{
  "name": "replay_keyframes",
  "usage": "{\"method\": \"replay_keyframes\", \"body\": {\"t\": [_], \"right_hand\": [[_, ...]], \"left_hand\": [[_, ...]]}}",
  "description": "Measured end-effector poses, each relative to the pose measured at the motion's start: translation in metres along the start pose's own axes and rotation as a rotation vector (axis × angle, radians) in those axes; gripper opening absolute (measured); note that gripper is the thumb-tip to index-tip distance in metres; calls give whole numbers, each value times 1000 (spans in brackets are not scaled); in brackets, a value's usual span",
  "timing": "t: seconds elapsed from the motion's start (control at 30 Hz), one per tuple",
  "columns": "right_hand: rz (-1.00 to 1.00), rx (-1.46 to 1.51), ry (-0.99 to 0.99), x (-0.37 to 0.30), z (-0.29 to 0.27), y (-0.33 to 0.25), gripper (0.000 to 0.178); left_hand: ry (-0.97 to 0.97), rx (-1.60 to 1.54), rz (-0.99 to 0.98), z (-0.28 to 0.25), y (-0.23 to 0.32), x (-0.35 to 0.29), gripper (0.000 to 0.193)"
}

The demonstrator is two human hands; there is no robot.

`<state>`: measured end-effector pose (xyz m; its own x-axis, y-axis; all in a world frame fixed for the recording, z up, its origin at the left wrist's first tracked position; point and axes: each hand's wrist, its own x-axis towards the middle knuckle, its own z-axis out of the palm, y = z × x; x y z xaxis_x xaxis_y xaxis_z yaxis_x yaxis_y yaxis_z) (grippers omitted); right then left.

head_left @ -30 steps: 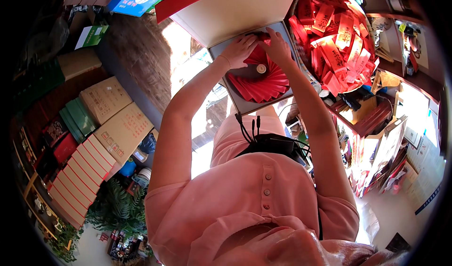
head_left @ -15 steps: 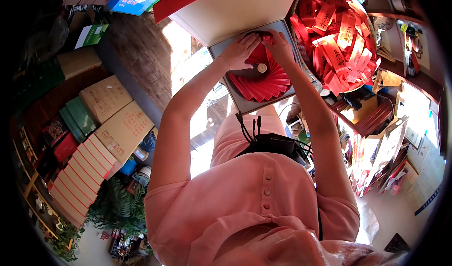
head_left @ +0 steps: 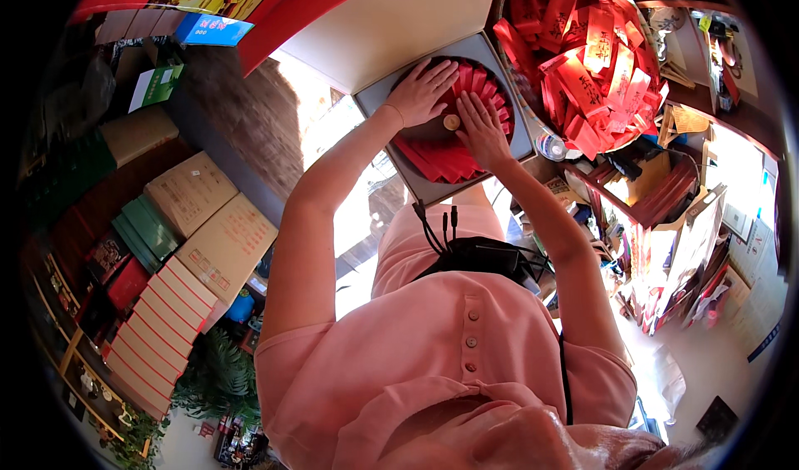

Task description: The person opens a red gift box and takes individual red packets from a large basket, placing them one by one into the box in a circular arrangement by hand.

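Round red pleated piece, lies flat in open shallow box, grey surface showing around it. Bright red ridges fan round right side and lower edge, overlapping like spokes; left and middle darker maroon, in shade, partly covered. Small round pale disc sits near centre, face up. Ridges could be folds of one sheet or separate strips; hard to tell at this size. Box tilted corner-down in view, pale-lined lid raised at far side.
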<state>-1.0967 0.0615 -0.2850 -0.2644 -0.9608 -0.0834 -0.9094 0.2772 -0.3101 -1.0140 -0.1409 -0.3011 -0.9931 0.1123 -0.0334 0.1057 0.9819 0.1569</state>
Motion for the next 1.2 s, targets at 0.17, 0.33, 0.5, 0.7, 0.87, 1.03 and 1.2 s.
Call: {"method": "replay_keyframes", "body": {"t": [0.17, 0.33, 0.5, 0.7, 0.87, 1.03, 1.2], "right_hand": [[38, 14, -1, -2, -1, -3, 68], [42, 89, 24, -3, -3, -4, 63], [116, 393, 267, -16, -30, 25, 51], [420, 641, 136, -82, -47, 55, 31], [209, 549, -162, -115, -29, 31, 28], [144, 504, -198, -114, -26, 28, 31], [248, 635, 40, -88, -74, 73, 25]], "left_hand": [[-29, -1, 5, -5, 2, 3, 69], [27, -83, -21, -4, -2, -2, 65], [333, -323, -289, -30, -2, -24, 59], [370, -660, -640, -29, 68, -118, 39], [265, -680, -705, -8, 117, -145, 62], [402, -775, -803, 15, 135, -140, 88], [350, -1016, -994, 30, 128, -143, 75]]}}
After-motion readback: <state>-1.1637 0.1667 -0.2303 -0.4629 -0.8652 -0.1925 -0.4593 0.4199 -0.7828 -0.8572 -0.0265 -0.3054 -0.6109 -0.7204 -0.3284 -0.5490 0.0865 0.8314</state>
